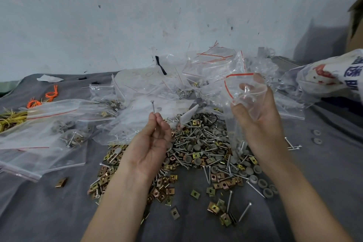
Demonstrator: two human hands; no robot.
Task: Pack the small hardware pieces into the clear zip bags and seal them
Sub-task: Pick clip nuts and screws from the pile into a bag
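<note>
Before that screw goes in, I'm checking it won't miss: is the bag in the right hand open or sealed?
Open: the right hand holds the zip bag with its red-lined mouth spread into a wide loop, not pressed flat.

The shank of the screw (152, 106) is hidden inside the left hand (151, 143); fingertips of the right hand (257, 124) are blurred behind the clear bag (234, 84); the printed sack (334, 76) is cut off at right.

upright screw (152, 107); clear zip bag (243, 92) held open above hardware pile (204, 149).
</note>
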